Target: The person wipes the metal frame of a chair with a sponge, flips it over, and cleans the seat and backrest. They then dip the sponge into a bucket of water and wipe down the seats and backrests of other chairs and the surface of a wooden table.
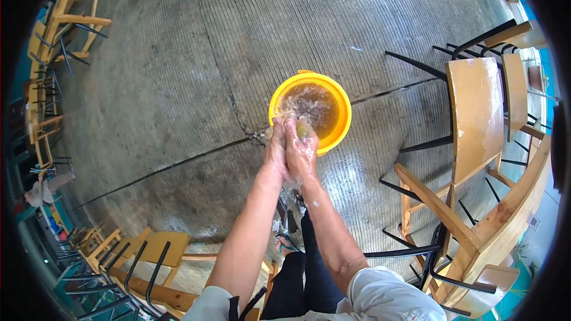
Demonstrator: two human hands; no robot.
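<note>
Head view: looks down past two bare forearms to a ribbed concrete floor [148, 83].
Yellow bucket: just beyond the fingertips and slightly to their right; its near rim [342, 125] lies by the fingers of the right hand.
Water: brownish and churned inside the bucket [327, 113], with splashes around the fingertips and drops beneath the wrists.
Left hand [276, 145]: wet, pressed against the other along its inner side, fingers pointing to the bucket.
Right hand [302, 150]: wet, alongside its partner; a greenish-yellow patch [303, 129] shows by its fingers, but I cannot tell whether it is something held. How far either hand is closed is also hidden.
Step in hand: handling water with joined hands at the bucket's near edge, as I judge it.
Next move calls for: wrists kept over the opening and a sure hold on anything between the wet palms, since spray could slip past the rim.
Chairs: wooden seats and backs with black legs, right of the hands [476, 107] and nearer the body on the left [163, 248].
Foot [286, 245]: in a sandal, below the hands.
</note>
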